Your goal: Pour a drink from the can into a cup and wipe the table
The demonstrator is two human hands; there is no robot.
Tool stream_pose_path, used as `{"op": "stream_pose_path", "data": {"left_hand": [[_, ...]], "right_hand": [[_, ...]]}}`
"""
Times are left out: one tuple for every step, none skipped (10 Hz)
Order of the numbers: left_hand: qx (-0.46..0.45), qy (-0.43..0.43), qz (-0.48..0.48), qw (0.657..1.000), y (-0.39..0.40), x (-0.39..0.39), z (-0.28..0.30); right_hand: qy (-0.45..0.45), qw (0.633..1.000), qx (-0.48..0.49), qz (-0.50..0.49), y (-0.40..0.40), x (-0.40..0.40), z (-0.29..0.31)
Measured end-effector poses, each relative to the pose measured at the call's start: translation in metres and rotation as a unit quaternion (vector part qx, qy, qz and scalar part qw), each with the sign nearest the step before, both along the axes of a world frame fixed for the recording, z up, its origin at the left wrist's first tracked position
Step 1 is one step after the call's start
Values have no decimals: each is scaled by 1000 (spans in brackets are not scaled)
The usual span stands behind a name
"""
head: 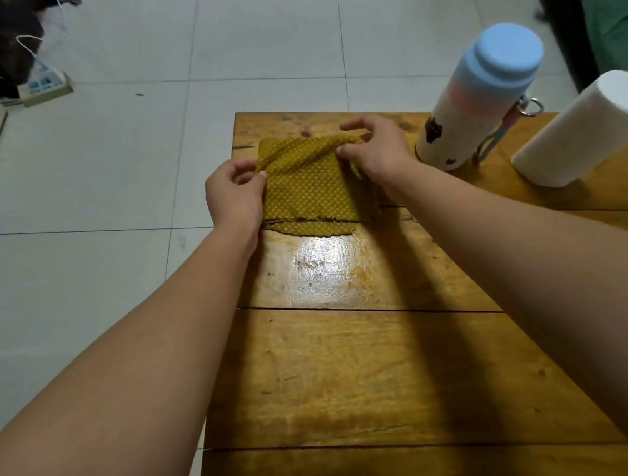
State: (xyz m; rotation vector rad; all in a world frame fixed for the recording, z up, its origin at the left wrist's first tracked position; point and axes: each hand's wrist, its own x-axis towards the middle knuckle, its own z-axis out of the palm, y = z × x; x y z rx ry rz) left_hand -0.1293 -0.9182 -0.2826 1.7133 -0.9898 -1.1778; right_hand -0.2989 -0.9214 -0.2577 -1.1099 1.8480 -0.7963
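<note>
A mustard-yellow woven cloth (308,194) lies on the far left part of the wooden table (363,372). My left hand (235,194) pinches the cloth's left edge between thumb and fingers. My right hand (376,148) pinches its right upper edge, and a fold of cloth is raised between the two hands. A white flask with a light blue lid (474,98) stands just right of my right hand. A white cup (587,128) stands further right near the frame's edge. No can is in view.
A wet, shiny patch (323,256) sits on the table just in front of the cloth. The table's left edge drops to a white tiled floor (101,227). A power strip (44,84) lies on the floor at far left, dark furniture at upper right.
</note>
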Motion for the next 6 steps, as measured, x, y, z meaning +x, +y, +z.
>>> {"op": "stream_pose_path", "data": {"left_hand": [[-17,-57,-11,998,-1,0,-5],[-30,-111,-29,993,3,2,-6],[-43,-188,-57,980,11,4,-3],[-49,-228,-84,969,25,5,4],[-43,-249,-123,960,46,7,8],[-8,-299,-155,942,67,7,13]], "right_hand": [[61,998,-27,4,-2,0,-12],[115,992,-40,23,0,-2,-16],[164,984,-45,50,7,-7,-16],[218,969,-43,105,26,-14,-12],[273,949,-62,145,55,-28,-5],[340,919,-64,189,90,-45,3]]}}
